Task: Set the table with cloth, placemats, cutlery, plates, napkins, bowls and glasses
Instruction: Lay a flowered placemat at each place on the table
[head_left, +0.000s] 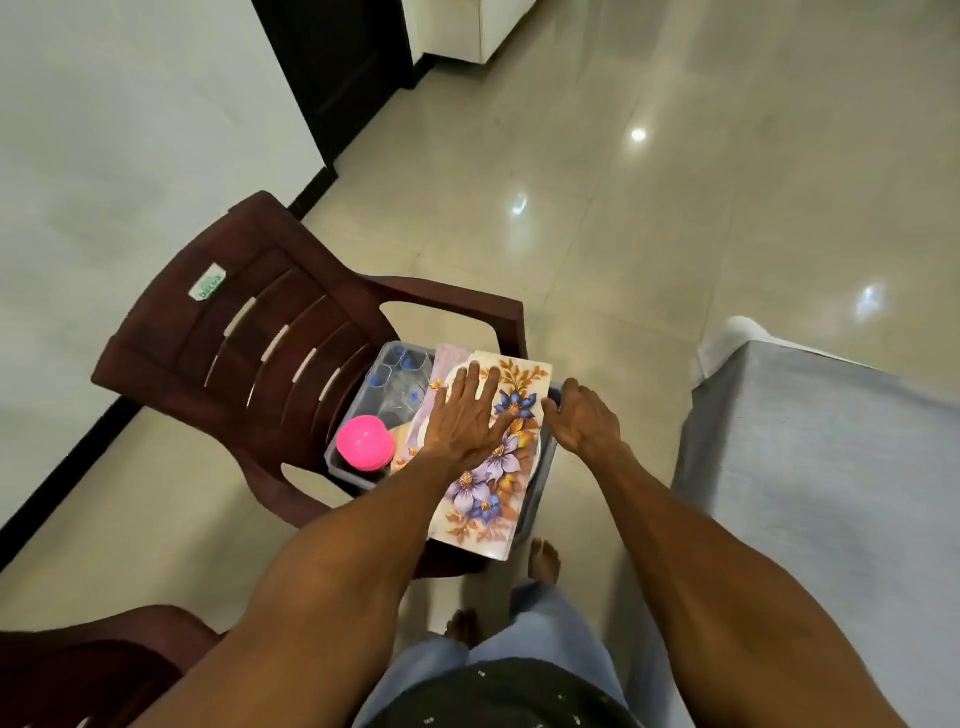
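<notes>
On a dark brown plastic chair (249, 332) stands a grey plastic tub (540, 483). The left hand (467, 415) lies spread flat on the flowered rectangular placemats (498, 467), whose long axis runs toward the person. The right hand (582, 421), fingers loosely curled and holding nothing, is at their right edge.

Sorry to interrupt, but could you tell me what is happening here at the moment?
A person is bent over a grey tub of tableware on a brown plastic chair. The left hand lies flat on the floral placemats stacked on top; the right hand curls at their right edge. Pink bowls and glasses remain in the tub. The table wears its grey cloth.
</notes>
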